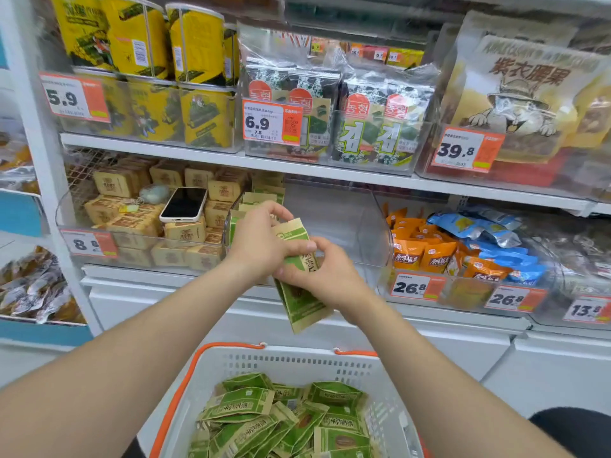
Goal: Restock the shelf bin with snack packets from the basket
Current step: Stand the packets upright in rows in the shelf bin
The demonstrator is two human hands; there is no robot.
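— what's nearest us?
— our basket (211, 365), white with orange handles, low in front, with green packets (284, 421) heaped inside.
— and our hands?
— above it, our left hand (261, 241) and right hand (325, 276) both curl round a small stack (299, 302) of the same packets, thumbs pinching it, just before the clear bin (383, 239).
— anything in the bin?
— a row (254, 201) of packets stands at its left end. further left, a phone (184, 204) lies on tan boxes (132, 223).
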